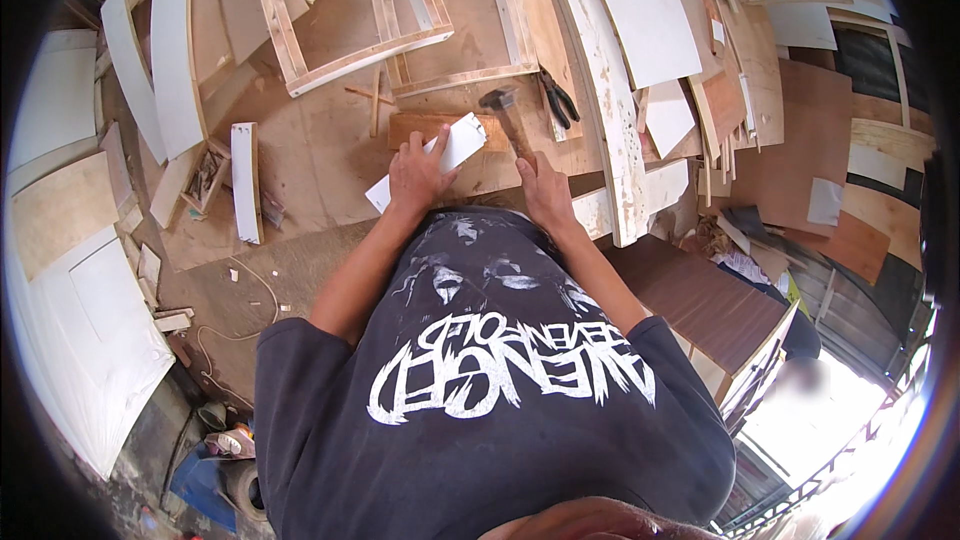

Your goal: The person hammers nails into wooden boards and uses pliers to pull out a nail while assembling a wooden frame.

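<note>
My left hand [418,172] grips a short white board [459,146] across its width, fingers over the top face. The board lies slanted at the near edge of the worktable, partly over a brown wood block [407,127]. A few small marks or fasteners, too small to make out, show near its far right end. In my right hand [546,190] is a hammer [514,127], held by its wooden handle. Its metal head is raised beside the board's right end and slightly blurred. Black-handled pliers [558,100] rest on wood beyond the hammer.
Wooden frames [370,48] with white faces lie across the plywood worktable [320,175]. A small box of bits [205,178] and a white strip [244,183] are at left. A long white-edged beam [618,140] stands at right, near stacked panels. A cord [205,350] trails on the floor.
</note>
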Available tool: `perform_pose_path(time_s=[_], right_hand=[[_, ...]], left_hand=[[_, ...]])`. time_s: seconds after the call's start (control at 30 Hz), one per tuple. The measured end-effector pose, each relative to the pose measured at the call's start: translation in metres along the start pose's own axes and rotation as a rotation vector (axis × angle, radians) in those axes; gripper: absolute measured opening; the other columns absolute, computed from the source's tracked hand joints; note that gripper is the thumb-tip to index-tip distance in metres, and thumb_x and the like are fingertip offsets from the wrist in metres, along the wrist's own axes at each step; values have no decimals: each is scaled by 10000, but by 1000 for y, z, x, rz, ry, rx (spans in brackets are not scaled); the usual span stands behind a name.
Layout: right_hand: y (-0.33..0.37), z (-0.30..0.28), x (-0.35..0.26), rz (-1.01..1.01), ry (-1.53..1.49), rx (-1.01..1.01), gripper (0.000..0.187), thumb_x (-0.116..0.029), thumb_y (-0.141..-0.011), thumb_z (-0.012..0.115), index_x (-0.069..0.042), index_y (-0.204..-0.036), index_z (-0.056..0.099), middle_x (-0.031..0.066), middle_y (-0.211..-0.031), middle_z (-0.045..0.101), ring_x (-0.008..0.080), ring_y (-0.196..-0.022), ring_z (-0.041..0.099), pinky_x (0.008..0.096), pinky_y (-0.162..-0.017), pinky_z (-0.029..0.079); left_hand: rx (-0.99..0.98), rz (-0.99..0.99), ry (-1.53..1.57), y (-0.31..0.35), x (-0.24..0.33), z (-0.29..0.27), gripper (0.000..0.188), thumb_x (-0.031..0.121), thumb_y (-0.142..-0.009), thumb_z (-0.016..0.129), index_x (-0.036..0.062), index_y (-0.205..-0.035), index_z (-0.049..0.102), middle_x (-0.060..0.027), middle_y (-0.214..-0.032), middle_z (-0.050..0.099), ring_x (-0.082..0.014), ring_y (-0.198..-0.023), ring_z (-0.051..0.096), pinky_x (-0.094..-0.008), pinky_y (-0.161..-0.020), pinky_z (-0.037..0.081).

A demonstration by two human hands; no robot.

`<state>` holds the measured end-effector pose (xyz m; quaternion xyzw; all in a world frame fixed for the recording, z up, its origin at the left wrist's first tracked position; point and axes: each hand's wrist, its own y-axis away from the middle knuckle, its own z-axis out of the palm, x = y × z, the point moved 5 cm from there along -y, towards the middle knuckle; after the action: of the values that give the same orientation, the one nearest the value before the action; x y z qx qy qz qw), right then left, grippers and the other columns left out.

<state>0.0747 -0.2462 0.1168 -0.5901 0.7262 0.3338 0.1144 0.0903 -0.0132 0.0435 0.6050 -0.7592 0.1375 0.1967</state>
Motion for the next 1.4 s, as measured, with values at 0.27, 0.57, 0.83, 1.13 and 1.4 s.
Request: perform_pose_path(time_s=[0.27, 0.57, 0.83, 1.13, 1.4], right_hand=[[17, -1, -14, -2, 10, 33, 398, -405, -1078, 536, -9, -1126, 536, 362, -846, 657, 580, -873, 639, 655, -756, 459], [6, 4, -8, -19, 43, -16, 408, -390, -1079, 540, 18, -1092, 542, 349, -800, 650, 579, -832, 642, 616, -706, 478], [9, 13, 0, -30, 51, -23, 403, -371, -1091, 510, 30, -1091, 539, 360, -813, 647, 567, -849, 648, 615, -739, 483], [7, 12, -1, -22, 183, -124, 405, -391, -1082, 522, 13, -1083, 553, 363, -844, 658, 575, -862, 649, 635, -760, 479], [2, 16, 11, -83, 137, -32, 402, -390, -1081, 520, 9, -1112, 553, 363, -879, 670, 588, -855, 637, 643, -772, 485]], left_hand=[[36, -21, 58, 14, 4, 5, 827, 400, -785, 837, 176, -1521, 536, -152, -1153, 548, -346, -988, 618, -453, -831, 549], [14, -48, -1, 10, 10, 0, 808, 404, -801, 826, 162, -1516, 536, -160, -1161, 535, -344, -989, 623, -452, -823, 555], [-49, -62, 19, 13, 10, 3, 810, 415, -821, 815, 166, -1534, 521, -165, -1163, 542, -351, -972, 635, -457, -808, 563], [-27, -53, 53, 13, 7, 8, 810, 421, -828, 813, 164, -1537, 519, -159, -1145, 554, -347, -982, 650, -465, -798, 576], [-24, -56, 11, 13, 9, 12, 840, 436, -826, 803, 164, -1556, 490, -146, -1172, 561, -348, -1022, 644, -463, -813, 580]])
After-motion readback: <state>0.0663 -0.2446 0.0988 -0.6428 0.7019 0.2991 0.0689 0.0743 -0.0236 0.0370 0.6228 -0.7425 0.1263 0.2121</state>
